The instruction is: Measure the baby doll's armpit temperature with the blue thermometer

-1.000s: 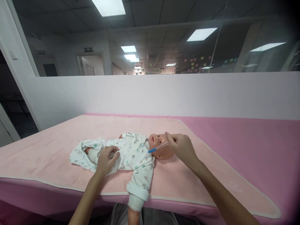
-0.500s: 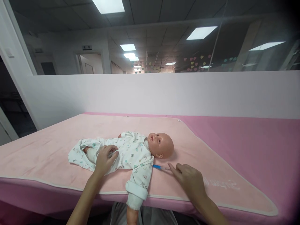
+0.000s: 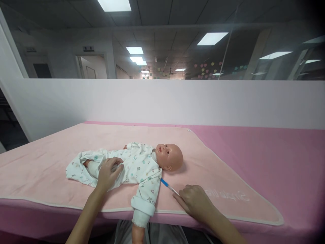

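Observation:
A baby doll point(image 3: 142, 166) in a white printed outfit lies on its back, its bald head point(image 3: 170, 157) toward the right. My left hand point(image 3: 109, 173) rests on the doll's waist, fingers loosely curved with a gap between thumb and forefinger. A slim stick with a blue end point(image 3: 164, 182) and a thin pale shaft lies slanted beside the doll's near shoulder, the blue end toward the sleeve. My right hand point(image 3: 195, 201) is closed on the pale end of the stick, its fingers bent. The doll's near arm point(image 3: 138, 234) hangs over the table's front edge.
Beneath the doll spreads a peach mat point(image 3: 215, 169) with a pale border and faint lettering, on a pink table cover point(image 3: 274, 162). Behind rises a white low wall point(image 3: 177, 101) topped by glass. My grey-clad legs point(image 3: 162, 234) show below the table edge.
The view has shifted slightly. My right hand has come lower and toward me, and the stick now slants more steeply. The left hand keeps its place on the doll.

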A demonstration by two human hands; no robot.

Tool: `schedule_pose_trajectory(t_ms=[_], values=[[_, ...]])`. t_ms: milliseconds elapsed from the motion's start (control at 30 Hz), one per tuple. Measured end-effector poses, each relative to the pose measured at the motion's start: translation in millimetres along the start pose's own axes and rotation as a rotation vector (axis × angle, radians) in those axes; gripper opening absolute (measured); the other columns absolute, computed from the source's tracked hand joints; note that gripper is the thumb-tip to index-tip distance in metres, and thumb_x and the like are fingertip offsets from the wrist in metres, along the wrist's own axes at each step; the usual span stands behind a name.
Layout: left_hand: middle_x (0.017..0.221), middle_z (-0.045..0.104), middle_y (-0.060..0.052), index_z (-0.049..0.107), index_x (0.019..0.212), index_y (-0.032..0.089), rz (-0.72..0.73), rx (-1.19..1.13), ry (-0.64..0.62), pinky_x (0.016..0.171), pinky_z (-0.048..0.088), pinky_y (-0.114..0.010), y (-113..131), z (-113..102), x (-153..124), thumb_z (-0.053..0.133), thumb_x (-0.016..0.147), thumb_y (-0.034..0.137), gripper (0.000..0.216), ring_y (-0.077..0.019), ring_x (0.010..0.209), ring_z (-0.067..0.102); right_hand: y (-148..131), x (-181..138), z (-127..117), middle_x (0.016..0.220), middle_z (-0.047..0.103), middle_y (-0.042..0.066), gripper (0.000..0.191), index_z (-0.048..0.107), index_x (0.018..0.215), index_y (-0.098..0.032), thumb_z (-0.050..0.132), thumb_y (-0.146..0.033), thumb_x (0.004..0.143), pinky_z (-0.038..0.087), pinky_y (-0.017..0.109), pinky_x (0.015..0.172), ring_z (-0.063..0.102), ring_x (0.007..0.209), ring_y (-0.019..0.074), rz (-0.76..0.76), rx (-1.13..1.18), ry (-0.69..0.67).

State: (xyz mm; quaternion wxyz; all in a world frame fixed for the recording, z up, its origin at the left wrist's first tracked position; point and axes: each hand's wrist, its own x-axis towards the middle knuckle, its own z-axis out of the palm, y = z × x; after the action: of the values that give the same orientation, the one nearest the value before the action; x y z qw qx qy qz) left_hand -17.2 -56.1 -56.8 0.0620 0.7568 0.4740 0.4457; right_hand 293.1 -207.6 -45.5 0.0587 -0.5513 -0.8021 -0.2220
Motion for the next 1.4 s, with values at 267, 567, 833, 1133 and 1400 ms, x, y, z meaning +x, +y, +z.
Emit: schedule_pose_trajectory(t_ms=[267, 567, 833, 1133, 1400], values=[[0.077, 0.062, -0.001, 0.061, 0.082, 0.022, 0.0, -0.003, -0.011, 0.073, 0.039, -0.03, 0, -1, 0, 0.049, 0.075, 0.035, 0.019, -0.0185, 0.08, 0.052, -13, 17, 0, 0.06, 0.064, 0.009, 0.034, 0.065, 0.068, -0.015, 0.037, -0.017, 0.088, 0.024, 0.025, 0.049, 0.059, 0.056, 0.0155, 0.111, 0.016, -0.175], [0.078, 0.062, -0.002, 0.061, 0.084, 0.022, 0.01, -0.023, 0.007, 0.075, 0.04, -0.031, -1, 0, 0, 0.048, 0.075, 0.037, 0.022, -0.0189, 0.08, 0.052, -22, 78, -37, 0.069, 0.064, 0.008, 0.024, 0.062, 0.074, -0.016, 0.047, -0.033, 0.084, 0.032, 0.023, 0.05, 0.06, 0.064, 0.0191, 0.378, 0.235, -0.17], [0.079, 0.061, -0.003, 0.06, 0.082, 0.02, 0.022, -0.014, 0.066, 0.073, 0.04, -0.031, -2, 2, 0, 0.048, 0.075, 0.034, 0.019, -0.0195, 0.081, 0.052, -58, 158, -8, 0.087, 0.06, 0.011, 0.021, 0.057, 0.085, -0.013, 0.041, -0.003, 0.076, 0.038, 0.024, 0.05, 0.058, 0.066, 0.0164, 0.287, 0.103, 0.081], [0.081, 0.062, -0.004, 0.057, 0.081, 0.021, 0.14, 0.145, 0.203, 0.081, 0.036, -0.035, 25, -3, 2, 0.047, 0.077, 0.03, 0.014, -0.0208, 0.083, 0.053, -58, 138, 21, 0.092, 0.055, 0.007, 0.023, 0.05, 0.104, -0.018, 0.032, -0.017, 0.09, 0.043, 0.023, 0.063, 0.057, 0.076, 0.0141, 0.335, 0.295, 0.288], [0.078, 0.061, -0.006, 0.057, 0.077, 0.02, 0.264, 0.22, 0.027, 0.078, 0.035, -0.036, 91, 44, 44, 0.041, 0.081, 0.024, 0.017, -0.0208, 0.081, 0.051, -55, 141, 28, 0.094, 0.057, 0.005, 0.026, 0.051, 0.103, -0.018, 0.034, -0.009, 0.085, 0.043, 0.024, 0.072, 0.055, 0.08, 0.0138, 0.333, 0.447, 0.316]])
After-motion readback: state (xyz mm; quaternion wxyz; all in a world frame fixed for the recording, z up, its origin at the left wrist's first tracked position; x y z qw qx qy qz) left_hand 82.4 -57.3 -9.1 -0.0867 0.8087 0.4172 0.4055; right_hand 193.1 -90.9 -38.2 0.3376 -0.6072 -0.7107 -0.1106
